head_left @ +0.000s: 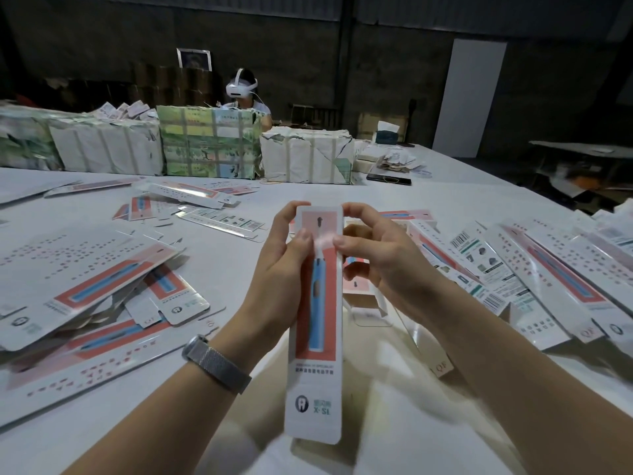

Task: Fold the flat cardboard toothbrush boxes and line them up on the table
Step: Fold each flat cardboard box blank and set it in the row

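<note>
A long white toothbrush box [317, 337] with a red panel and a blue brush printed on it stands lengthwise in front of me, held above the table. My left hand [284, 255] grips its upper left edge, thumb on the printed face. My right hand [373, 252] pinches the upper right edge, thumb on the front and fingers curled behind. Flat unfolded boxes [89, 286] lie heaped at the left. Folded boxes [534, 269] lie side by side at the right.
The white table [222, 275] carries more loose flat boxes [202, 204] further back. Wrapped bundles [209, 145] stand in a row along the far edge, with a person in a white headset [241, 87] behind them. A dark flat device [388, 179] lies at the back right.
</note>
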Available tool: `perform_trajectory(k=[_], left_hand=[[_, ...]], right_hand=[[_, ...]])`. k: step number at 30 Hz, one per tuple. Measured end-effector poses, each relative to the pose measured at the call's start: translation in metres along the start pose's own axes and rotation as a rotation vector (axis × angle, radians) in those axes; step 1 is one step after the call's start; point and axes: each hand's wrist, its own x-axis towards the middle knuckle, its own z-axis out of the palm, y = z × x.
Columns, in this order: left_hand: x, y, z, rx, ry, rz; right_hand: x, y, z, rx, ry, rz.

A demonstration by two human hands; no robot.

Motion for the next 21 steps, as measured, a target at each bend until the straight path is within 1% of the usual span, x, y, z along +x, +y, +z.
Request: perform_trajectory(k=[5,9,12,15,18,21], left_hand=[[-0.0007,-0.0009,0.0009,0.015,-0.030,0.001],[-0.0039,-0.0003,0.0049,0.024,-0.065,0.022],[-0.0051,-0.0004,0.0074,-0.003,-0.055,0.007],[-0.0058,-0.0002,0.0071,-0.005,-0.048,-0.002],[-0.0061,-0.0026,0.0073,-0.007,-0.036,-0.024],[-0.0057,-0.0033,0.0091,0.003,-0.034,-0.035]], right_hand=[[0.0005,-0.0003,0.0017,0.012,0.072,-0.055],[0.0009,0.0011,-0.0001,0.042,0.178,-0.119],[0.0007,0.0033,0.0001,0.077,0.215,-0.164],[0.0013,0.0059,-0.0009,0.120,0.200,-0.190],[0.0026,0.0043,-0.0009,0.098,0.140,-0.167],[0.0026,0.0037,-0.0023,0.136,0.094,-0.132]])
